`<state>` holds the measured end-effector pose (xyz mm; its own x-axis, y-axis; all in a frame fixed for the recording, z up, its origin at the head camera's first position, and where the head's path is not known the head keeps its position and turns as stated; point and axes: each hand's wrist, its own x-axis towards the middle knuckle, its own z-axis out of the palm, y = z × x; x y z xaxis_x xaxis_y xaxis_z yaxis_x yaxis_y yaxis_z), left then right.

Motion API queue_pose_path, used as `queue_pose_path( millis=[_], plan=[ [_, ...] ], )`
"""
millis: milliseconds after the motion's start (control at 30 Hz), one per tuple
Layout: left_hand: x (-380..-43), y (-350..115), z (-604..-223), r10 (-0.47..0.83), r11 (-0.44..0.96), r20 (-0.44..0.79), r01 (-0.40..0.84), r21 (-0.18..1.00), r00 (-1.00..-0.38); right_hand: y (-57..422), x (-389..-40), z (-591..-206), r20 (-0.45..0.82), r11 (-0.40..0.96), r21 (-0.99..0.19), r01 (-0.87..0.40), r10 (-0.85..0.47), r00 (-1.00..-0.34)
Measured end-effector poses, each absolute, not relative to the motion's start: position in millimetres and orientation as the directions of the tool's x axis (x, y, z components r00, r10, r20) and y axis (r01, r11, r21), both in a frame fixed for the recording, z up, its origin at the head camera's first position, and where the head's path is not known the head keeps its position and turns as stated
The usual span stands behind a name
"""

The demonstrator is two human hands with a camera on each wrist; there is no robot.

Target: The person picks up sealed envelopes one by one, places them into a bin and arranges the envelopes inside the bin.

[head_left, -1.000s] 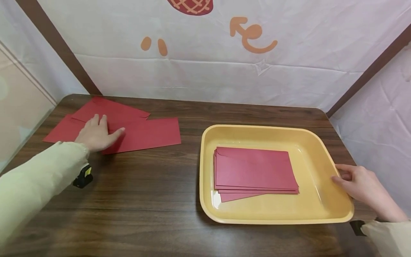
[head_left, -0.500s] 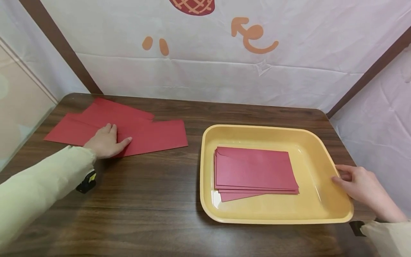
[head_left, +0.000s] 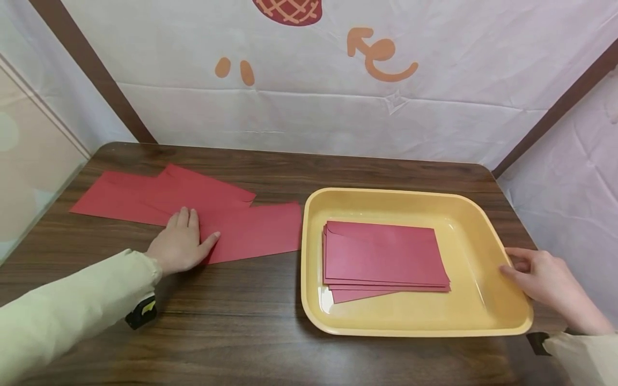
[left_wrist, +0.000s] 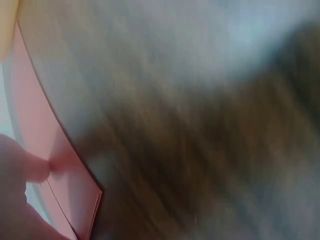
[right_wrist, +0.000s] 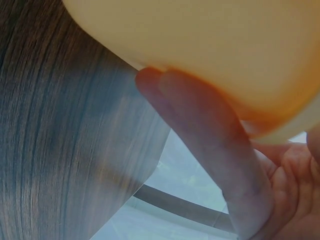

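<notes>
My left hand [head_left: 179, 244] lies with outstretched fingers on overlapping red envelopes on the table's left side. Beneath and right of it, the front envelope [head_left: 256, 230] reaches the tray's left wall; whether it touches cannot be told. Behind it lies another envelope [head_left: 203, 187], and a further one [head_left: 116, 195] sticks out to the left. In the left wrist view, fingertips press on an envelope [left_wrist: 50, 125]. At the right end of a yellow tray [head_left: 463, 316], my right hand [head_left: 550, 281] grips the rim, thumb inside. The right wrist view shows fingers [right_wrist: 200, 115] against the tray's underside.
Inside the tray sits a loose stack of several red envelopes [head_left: 386, 254], the lowest one askew. The dark wooden table [head_left: 232, 327] ends at a white printed cloth wall [head_left: 309, 118] behind, with more cloth at both sides.
My left hand has slid rightward and toward me, dragging the front and back envelopes toward the tray. The leftmost envelope has hardly moved. My right hand and the tray stay in place.
</notes>
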<state>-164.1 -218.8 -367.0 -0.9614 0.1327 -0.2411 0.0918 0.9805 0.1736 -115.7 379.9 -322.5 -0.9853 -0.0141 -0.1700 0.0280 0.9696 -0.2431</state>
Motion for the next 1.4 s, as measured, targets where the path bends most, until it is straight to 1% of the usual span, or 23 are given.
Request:
queue_pose_path(
  millis=[133,233,300,367,433,533,600,667,900,1267,1400],
  plan=[
    [-157.4,-211.2,-366.0,0.114,0.979,-0.222,0.072,0.191,-0.968,380.5,-115.0,-323.5,-0.172,0.969,-0.244,0.030,-0.013,-0.985],
    [-155.3,-208.8,-362.8,0.077,0.983,-0.156,0.050,0.175,-0.985,380.9,-114.6,-324.6,-0.175,0.968,-0.248,0.030,-0.015,-0.984],
    [-155.5,-208.7,-358.2,0.033,0.986,-0.111,0.014,0.168,-0.993,380.9,-114.4,-325.0,-0.178,0.968,-0.250,0.031,-0.014,-0.984],
    [-156.7,-208.4,-352.4,-0.027,0.983,-0.091,-0.043,0.181,-0.995,380.9,-114.1,-324.8,-0.181,0.967,-0.252,0.035,-0.011,-0.983],
    [-159.4,-208.3,-347.3,-0.081,0.972,-0.128,-0.107,0.210,-0.988,381.2,-113.4,-324.5,-0.175,0.967,-0.252,0.035,-0.010,-0.984],
    [-162.4,-207.1,-343.0,-0.133,0.952,-0.258,-0.196,0.237,-0.957,381.4,-112.5,-324.2,-0.166,0.967,-0.254,0.030,-0.013,-0.986],
    [-163.1,-206.2,-343.0,-0.137,0.947,-0.327,-0.220,0.232,-0.935,381.3,-112.3,-324.3,-0.162,0.967,-0.252,0.026,-0.015,-0.987],
    [-162.8,-205.3,-343.8,-0.124,0.949,-0.360,-0.217,0.230,-0.925,381.0,-112.5,-324.4,-0.168,0.967,-0.252,0.027,-0.017,-0.986],
    [-164.4,-203.3,-343.7,-0.079,0.949,-0.335,-0.174,0.264,-0.939,380.4,-114.0,-323.9,-0.167,0.968,-0.249,0.029,-0.014,-0.986],
    [-167.5,-204.5,-341.2,-0.079,0.911,-0.397,-0.228,0.344,-0.914,379.7,-115.6,-322.8,-0.150,0.969,-0.246,0.018,-0.020,-0.988],
    [-170.1,-208.0,-339.9,-0.060,0.905,-0.403,-0.220,0.365,-0.913,379.5,-116.0,-323.0,-0.154,0.969,-0.247,0.021,-0.017,-0.988]
  ],
)
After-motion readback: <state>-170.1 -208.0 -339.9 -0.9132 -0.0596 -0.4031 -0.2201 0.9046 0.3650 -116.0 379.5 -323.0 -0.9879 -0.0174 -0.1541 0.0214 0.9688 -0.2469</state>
